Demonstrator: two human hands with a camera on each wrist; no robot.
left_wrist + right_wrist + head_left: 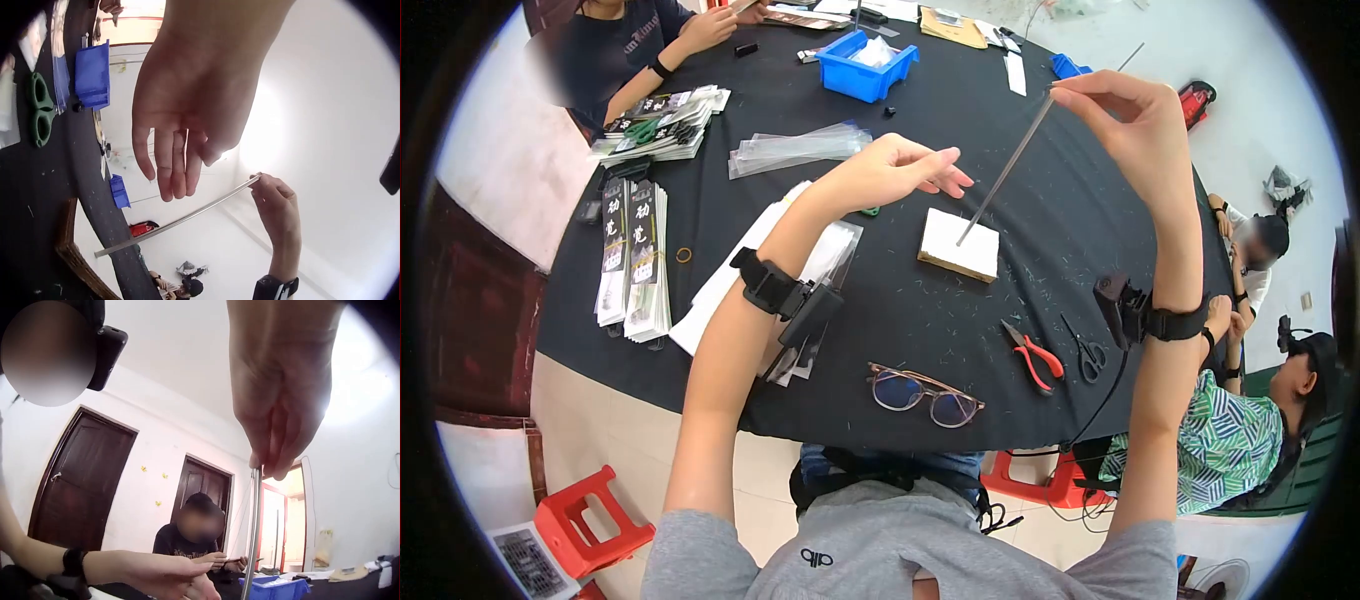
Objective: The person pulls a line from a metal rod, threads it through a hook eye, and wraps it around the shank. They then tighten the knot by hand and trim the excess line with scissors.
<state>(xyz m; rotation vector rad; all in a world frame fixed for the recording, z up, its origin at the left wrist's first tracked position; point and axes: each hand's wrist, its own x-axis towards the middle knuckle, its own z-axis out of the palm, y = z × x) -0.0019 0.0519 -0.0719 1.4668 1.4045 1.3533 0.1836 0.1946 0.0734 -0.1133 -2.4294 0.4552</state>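
Note:
A white block (960, 243) with brown sides lies on the black tabletop. From its top a thin metallic rod (1006, 172) rises at a slant. My right hand (1130, 125) pinches the rod's upper end between thumb and fingers; the right wrist view shows the same hand (281, 394) above the rod (253, 537). To the left of the rod, my left hand (890, 172) hovers with relaxed fingers and holds nothing. In the left wrist view the left hand's fingers (179, 162) hang apart from the rod (181, 219), whose lower end meets the block (90, 250).
Red-handled pliers (1034, 360), black scissors (1086, 352) and glasses (925, 395) lie near the front edge. Clear plastic strips (795, 150), printed packets (645, 260) and a blue bin (866, 68) are left and behind. Other people sit around the table.

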